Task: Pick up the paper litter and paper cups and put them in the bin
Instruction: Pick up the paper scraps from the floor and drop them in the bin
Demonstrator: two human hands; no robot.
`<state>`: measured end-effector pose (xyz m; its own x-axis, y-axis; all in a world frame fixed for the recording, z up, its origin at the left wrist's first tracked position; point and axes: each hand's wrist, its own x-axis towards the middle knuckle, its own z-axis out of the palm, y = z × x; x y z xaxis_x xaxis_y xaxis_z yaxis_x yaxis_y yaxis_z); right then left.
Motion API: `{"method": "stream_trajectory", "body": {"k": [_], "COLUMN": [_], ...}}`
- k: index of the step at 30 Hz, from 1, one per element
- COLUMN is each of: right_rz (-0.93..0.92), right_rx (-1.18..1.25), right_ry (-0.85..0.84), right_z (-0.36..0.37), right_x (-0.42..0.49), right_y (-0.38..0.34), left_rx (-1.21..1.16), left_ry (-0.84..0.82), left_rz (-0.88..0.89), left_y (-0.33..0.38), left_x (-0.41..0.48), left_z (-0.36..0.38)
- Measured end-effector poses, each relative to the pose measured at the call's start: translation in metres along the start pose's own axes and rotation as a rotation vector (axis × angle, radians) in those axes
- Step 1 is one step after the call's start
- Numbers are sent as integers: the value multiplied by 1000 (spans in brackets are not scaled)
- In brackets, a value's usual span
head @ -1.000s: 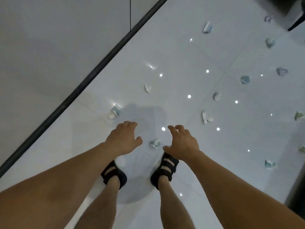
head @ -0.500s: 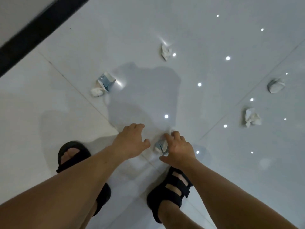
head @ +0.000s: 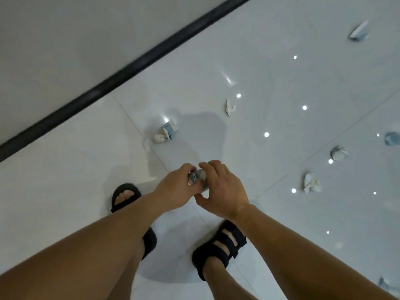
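Note:
Above the glossy white floor, my left hand (head: 175, 189) and my right hand (head: 220, 189) meet around a small crushed paper cup (head: 198, 177), fingers of both curled on it. It is mostly hidden between them. A flattened blue-and-white paper cup (head: 169, 129) lies ahead with a white paper ball (head: 159, 137) touching it. More crumpled paper sits at the upper middle (head: 229, 108) and at the right (head: 311, 183). Crushed cups lie further right (head: 338, 153), (head: 392, 138) and far back (head: 359, 32). No bin is in view.
A black skirting strip (head: 121, 76) runs diagonally along a grey wall at the left. My feet in black sandals (head: 218, 245) stand just under my hands. Another piece of litter (head: 385, 285) lies at the bottom right corner. Ceiling lights reflect in the tiles.
My right hand took the crushed cup off the floor and lifted it. My left hand came across to hold it too. The view tilted back up.

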<state>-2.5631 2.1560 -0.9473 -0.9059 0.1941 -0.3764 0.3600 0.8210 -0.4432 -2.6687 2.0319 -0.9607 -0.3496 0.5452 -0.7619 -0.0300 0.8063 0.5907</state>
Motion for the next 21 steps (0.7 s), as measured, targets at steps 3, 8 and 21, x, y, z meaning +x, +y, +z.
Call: {"method": "stream_trajectory", "body": {"k": [3, 8, 21], "right_rz": [-44, -37, -110], "right_rx": [-44, -186, -455], "right_ry": [-1, -128, -286], "right_z": [-29, -23, 123], "right_x": [18, 77, 231], "right_y": [-21, -32, -11], "left_rx": [1, 147, 93], "left_ry": [78, 268, 446], "left_rz": [13, -105, -124], "left_y": [16, -18, -165], "left_x": [-17, -23, 66], "left_z": [-39, -96, -109]}}
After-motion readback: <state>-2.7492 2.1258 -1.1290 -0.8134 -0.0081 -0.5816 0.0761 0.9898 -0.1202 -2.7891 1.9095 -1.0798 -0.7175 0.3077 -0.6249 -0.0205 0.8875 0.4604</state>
